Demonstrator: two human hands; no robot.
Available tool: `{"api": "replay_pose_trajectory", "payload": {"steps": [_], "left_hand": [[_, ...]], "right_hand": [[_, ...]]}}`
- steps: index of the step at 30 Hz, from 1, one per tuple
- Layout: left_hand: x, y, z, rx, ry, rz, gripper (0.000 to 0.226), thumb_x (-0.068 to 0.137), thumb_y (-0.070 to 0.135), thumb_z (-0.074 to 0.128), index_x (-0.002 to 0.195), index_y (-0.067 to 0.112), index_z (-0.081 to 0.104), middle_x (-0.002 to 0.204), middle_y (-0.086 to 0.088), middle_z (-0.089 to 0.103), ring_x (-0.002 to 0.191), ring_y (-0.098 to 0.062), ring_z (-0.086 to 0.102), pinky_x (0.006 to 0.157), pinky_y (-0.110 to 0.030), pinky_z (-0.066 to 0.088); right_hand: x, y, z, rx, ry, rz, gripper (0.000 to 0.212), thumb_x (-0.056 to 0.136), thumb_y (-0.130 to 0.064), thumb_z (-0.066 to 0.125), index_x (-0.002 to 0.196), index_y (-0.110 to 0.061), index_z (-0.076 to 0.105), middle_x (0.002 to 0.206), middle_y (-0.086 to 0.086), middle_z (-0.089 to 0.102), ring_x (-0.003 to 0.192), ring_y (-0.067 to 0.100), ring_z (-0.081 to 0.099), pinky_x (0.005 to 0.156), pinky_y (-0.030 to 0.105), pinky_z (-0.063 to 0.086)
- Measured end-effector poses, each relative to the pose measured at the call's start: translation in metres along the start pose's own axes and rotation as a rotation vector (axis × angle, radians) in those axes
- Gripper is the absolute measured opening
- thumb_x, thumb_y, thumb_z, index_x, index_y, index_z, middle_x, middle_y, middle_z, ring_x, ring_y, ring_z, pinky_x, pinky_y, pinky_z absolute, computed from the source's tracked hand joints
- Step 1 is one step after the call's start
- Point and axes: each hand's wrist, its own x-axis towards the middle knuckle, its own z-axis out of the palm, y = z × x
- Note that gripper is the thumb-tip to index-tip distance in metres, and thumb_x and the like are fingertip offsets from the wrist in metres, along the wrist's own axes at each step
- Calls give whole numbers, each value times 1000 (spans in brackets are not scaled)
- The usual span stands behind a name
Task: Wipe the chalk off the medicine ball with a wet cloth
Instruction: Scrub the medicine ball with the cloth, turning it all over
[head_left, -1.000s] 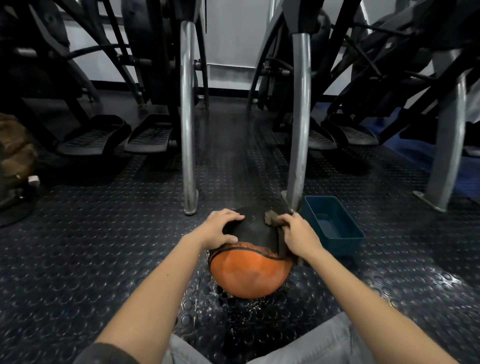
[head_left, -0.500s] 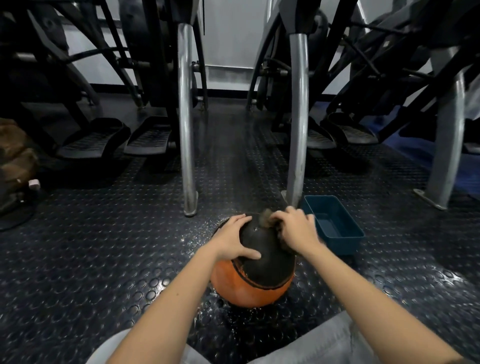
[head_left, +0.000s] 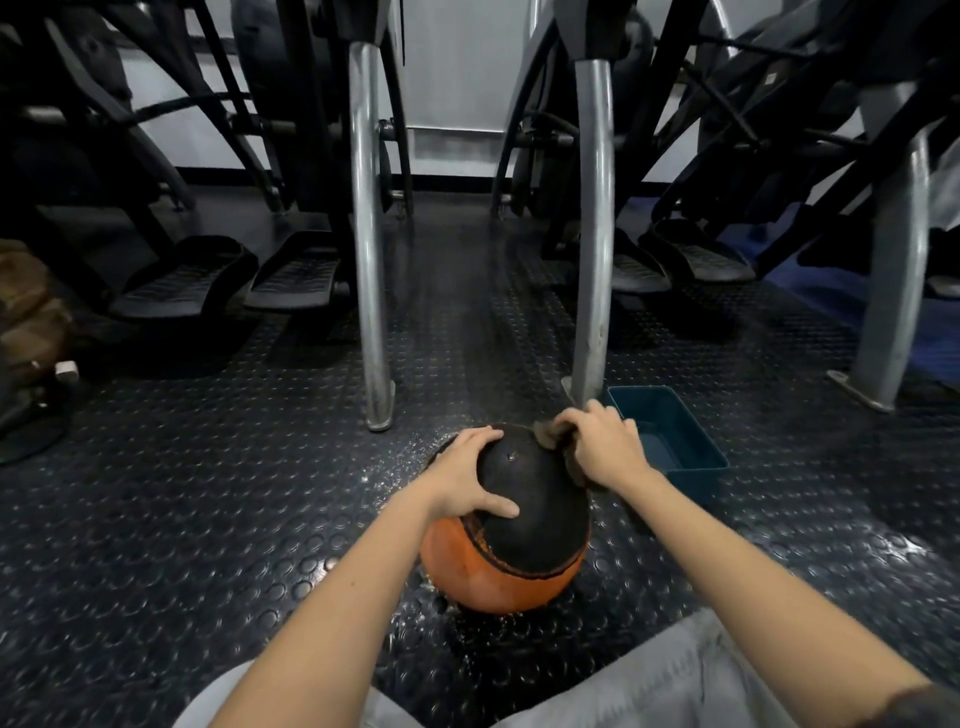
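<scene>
Studded rubber floor (head_left: 208, 519), wet around the medicine ball (head_left: 524, 519) at near centre. Ball rolled since a second ago: black half now uppermost. Left hand (head_left: 467, 478), fingers spread, steadies it. Right hand (head_left: 602, 447) pinches the cloth (head_left: 551, 432) in curled fingers at its far right. Judged: fresh surface presented for wiping.

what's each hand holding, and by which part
The right hand grips a crumpled brown cloth, bunched in its fingers; left hand presses spread on the upper left of the orange-and-black medicine ball.
</scene>
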Motion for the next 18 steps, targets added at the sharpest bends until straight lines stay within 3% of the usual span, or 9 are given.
{"api": "replay_pose_trajectory", "payload": {"steps": [3, 5, 7, 11, 15, 18], "left_hand": [[-3, -5, -2, -7, 2, 19, 100, 64, 21, 88, 146, 18, 30, 147, 2, 26, 137, -12, 25, 108, -16, 19], [-5, -9, -6, 3, -4, 26, 101, 64, 19, 88, 146, 17, 29, 148, 2, 26, 136, -9, 25, 106, -14, 18], [-7, -12, -11, 32, -25, 34, 100, 66, 23, 87, 146, 19, 28, 152, 3, 23, 139, -12, 23, 110, -20, 19], [-4, -15, -23, 172, 1, 53, 94, 68, 34, 84, 145, 24, 32, 153, 4, 24, 140, -18, 20, 116, -35, 19], [-6, -19, -33, 222, 88, 34, 73, 75, 27, 79, 139, 25, 44, 145, -2, 32, 136, -22, 24, 112, -30, 19], [-8, -13, -26, 186, 117, -5, 64, 82, 26, 73, 139, 23, 44, 141, -6, 37, 134, -25, 34, 112, -29, 23]], "right_hand": [[-5, -17, -5, 232, 97, -165, 37, 93, -7, 41, 121, -27, 56, 113, 2, 51, 110, 20, 44, 94, 41, 35], [-17, -19, 9, 309, 25, -250, 37, 93, -6, 41, 119, -27, 57, 109, 1, 51, 109, 20, 45, 95, 41, 36], [-18, -1, 24, 308, -38, -117, 37, 95, -8, 40, 121, -29, 56, 112, 2, 51, 112, 22, 45, 97, 42, 36], [-12, 37, 27, 60, -127, 118, 38, 94, -13, 41, 124, -33, 52, 122, 4, 50, 119, 25, 44, 96, 43, 37], [-5, 15, 16, 249, 45, 5, 33, 95, -12, 43, 120, -29, 56, 114, 3, 51, 116, 23, 45, 96, 42, 37], [-6, -22, 26, 274, 13, -157, 35, 93, -9, 43, 121, -26, 57, 109, 5, 49, 111, 25, 45, 95, 42, 38]]}}
